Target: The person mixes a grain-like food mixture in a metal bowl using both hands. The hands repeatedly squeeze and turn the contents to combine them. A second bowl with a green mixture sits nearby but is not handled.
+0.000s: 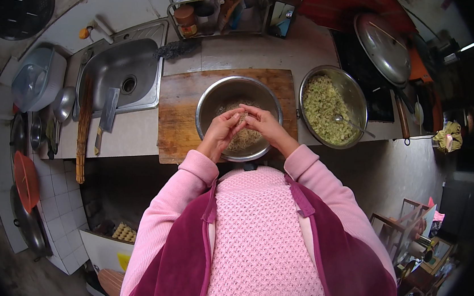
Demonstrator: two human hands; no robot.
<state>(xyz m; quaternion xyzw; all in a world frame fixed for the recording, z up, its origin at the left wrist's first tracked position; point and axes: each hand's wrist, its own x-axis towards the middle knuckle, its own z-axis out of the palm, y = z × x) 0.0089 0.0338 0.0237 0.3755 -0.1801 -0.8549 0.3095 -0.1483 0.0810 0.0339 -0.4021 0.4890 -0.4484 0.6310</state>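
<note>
A deep stainless steel bowl point(243, 80) stands on a wooden cutting board point(179, 116) before me. Loose in its bottom lies a heap of thin tan shreds point(244, 141), too fine to identify. My left hand point(222, 130) and my right hand point(269, 127) meet over the bowl with bent fingers. Their fingertips come together around a small bit of the shreds, partly hidden by the fingers. To the right of the board sits a wide metal basin point(364, 101) of finely chopped pale green vegetable point(326, 105), with a metal spoon point(338, 118) resting in it.
Left of the board are a steel sink point(115, 61), a cleaver point(108, 108) and a bundled-twig brush point(83, 133) overhanging the counter edge. A lidded wok point(381, 48) occupies the stove at right. Behind stand a wire rack point(221, 1) and a propped phone point(281, 19).
</note>
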